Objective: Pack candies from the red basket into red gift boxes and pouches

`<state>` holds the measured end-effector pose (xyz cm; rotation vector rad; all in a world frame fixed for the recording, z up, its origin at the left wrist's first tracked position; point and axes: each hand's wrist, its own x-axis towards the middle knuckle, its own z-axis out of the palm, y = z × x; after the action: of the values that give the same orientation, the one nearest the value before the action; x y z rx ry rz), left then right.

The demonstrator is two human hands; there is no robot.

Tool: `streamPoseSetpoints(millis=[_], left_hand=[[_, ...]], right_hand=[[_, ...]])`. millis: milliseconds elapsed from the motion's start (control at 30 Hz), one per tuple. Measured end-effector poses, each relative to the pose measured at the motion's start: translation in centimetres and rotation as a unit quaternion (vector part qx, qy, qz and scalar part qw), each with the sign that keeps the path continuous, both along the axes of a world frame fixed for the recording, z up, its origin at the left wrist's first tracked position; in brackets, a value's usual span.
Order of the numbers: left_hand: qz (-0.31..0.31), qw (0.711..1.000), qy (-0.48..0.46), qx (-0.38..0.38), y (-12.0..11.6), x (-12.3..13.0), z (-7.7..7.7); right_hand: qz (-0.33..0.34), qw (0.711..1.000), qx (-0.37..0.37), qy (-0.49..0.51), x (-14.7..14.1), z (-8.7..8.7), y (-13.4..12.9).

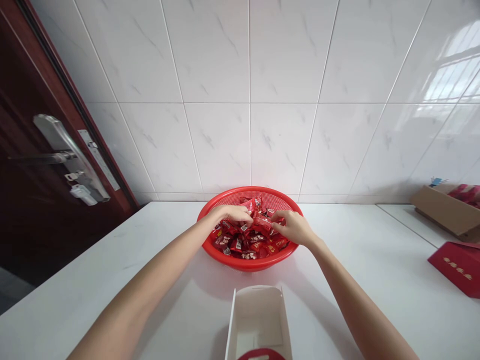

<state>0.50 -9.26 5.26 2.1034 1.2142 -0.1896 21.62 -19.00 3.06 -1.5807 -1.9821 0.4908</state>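
A red plastic basket (245, 265) stands near the tiled wall and holds many red-wrapped candies (258, 240). Inside it on the left, my left hand (238, 215) has its fingers bent down among the packets; what they grip, if anything, is hidden. My right hand (292, 225) reaches in over the right rim, thumb and fingers pinched at the edge of a red packet (262, 221). Nearer to me an open white box (258, 320) with bare inner walls lies on the white table, a red piece (261, 354) at its near end.
At the right edge lie a closed red box (455, 267) with gold lettering and a cardboard box (446, 210) holding red items. A dark red door with a metal handle (71, 157) stands at the left, beside the table (161, 220).
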Motion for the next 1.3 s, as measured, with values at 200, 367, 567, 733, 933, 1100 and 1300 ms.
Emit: streamPoseSetpoints(millis=[200, 367, 567, 733, 933, 1100, 1300], left_hand=[[0.034, 0.992, -0.110, 0.046, -0.7, -0.7, 0.5], [0.048, 0.915, -0.396, 0.064, -1.9, 0.1, 1.1], [0.043, 0.894, -0.444, 0.043, -3.7, 2.0, 1.7], [0.011, 0.934, -0.349, 0.072, -3.2, 1.6, 1.6], [-0.118, 0.971, -0.047, 0.204, -1.6, 0.6, 0.4], [-0.136, 0.971, 0.072, 0.183, -1.7, 1.0, 0.1], [-0.084, 0.982, 0.103, 0.133, -1.2, 2.0, 1.1]], right_hand=[[0.004, 0.995, 0.001, 0.102, 0.0, 0.1, 0.2], [0.017, 0.969, -0.023, 0.246, -0.7, 0.2, 0.0], [0.075, 0.896, -0.054, 0.434, -1.4, 0.5, -0.6], [0.042, 0.868, -0.049, 0.492, -1.3, 0.4, -0.7], [0.009, 0.842, -0.060, 0.536, -1.1, 0.5, -0.6], [-0.067, 0.785, -0.033, 0.615, -1.1, 0.7, -0.1], [-0.069, 0.790, -0.013, 0.610, -1.3, 0.8, -0.4]])
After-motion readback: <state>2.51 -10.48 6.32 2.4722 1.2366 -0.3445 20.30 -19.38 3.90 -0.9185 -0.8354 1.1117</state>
